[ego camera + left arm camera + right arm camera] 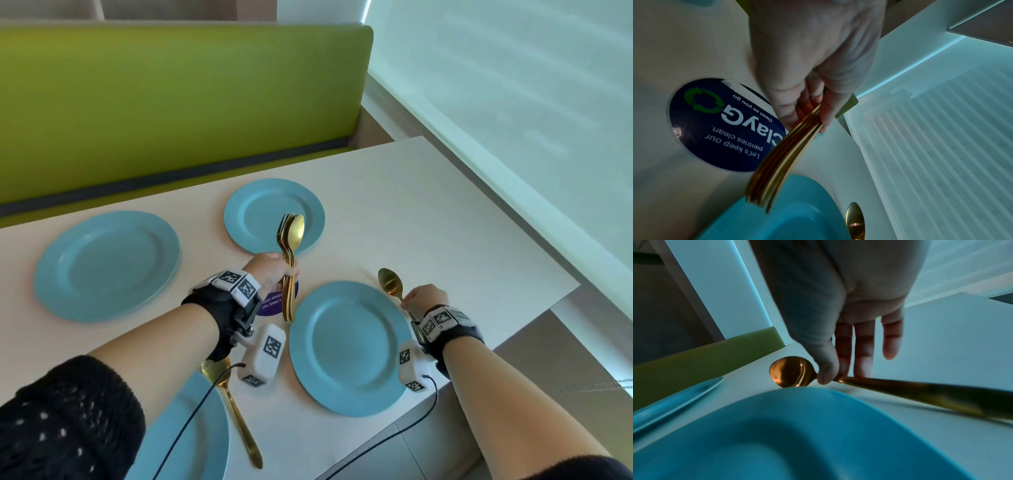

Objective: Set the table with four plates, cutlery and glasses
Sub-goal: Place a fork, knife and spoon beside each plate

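Note:
Several blue plates lie on the white table (428, 212): one far left (107, 265), one far centre (274, 216), one near right (349, 346) and one at the near edge (191, 438). My left hand (274, 272) grips a bundle of gold cutlery (290, 260), forks and spoons upright, above the table between the plates; its handles (781, 160) fan out below the fingers. My right hand (424, 298) pinches a gold spoon (390, 282) by the neck, just right of the near right plate (797, 434); its bowl (791, 374) is low over the table. Another gold spoon (233, 407) lies beside the near plate.
A round dark blue sticker (721, 125) is stuck to the table centre, under my left hand. A green bench (171, 102) runs along the far side. A window blind (513, 85) flanks the table on the right. The table's right edge is close to my right wrist.

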A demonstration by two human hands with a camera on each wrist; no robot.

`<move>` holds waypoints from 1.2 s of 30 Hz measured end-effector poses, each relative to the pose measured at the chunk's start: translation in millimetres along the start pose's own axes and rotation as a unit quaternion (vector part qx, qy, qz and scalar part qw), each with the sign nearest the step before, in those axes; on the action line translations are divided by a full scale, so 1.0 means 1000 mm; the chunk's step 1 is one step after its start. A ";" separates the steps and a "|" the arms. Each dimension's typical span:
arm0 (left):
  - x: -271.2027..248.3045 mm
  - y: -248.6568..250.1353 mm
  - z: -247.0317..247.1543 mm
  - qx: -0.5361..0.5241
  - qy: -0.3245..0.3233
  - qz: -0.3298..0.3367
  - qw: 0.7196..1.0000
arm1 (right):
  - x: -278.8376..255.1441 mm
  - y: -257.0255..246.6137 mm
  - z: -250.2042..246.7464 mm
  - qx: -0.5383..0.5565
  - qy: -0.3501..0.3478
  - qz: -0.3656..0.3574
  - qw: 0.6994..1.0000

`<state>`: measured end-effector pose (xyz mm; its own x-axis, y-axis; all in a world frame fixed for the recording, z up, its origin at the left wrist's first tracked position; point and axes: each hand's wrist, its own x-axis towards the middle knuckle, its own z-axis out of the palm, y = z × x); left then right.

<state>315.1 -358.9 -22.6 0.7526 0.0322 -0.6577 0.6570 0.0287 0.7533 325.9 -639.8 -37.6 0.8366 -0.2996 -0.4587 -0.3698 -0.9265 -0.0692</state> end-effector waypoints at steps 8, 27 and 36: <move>-0.003 -0.002 0.013 -0.001 0.009 0.001 1.000 | -0.001 0.003 0.007 0.058 0.000 -0.005 0.998; -0.014 -0.014 0.004 0.000 0.016 0.011 1.000 | -0.012 -0.010 0.000 0.121 0.055 -0.023 0.991; -0.040 -0.010 -0.021 0.053 -0.030 0.027 0.998 | -0.083 -0.110 -0.006 0.101 0.071 -0.301 0.946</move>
<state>277.8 -339.1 -4.3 0.7858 -0.0286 -0.6179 0.6145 -0.0776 0.7851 299.1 -514.5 13.3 0.9608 0.2267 -0.1598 0.1325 -0.8811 -0.4540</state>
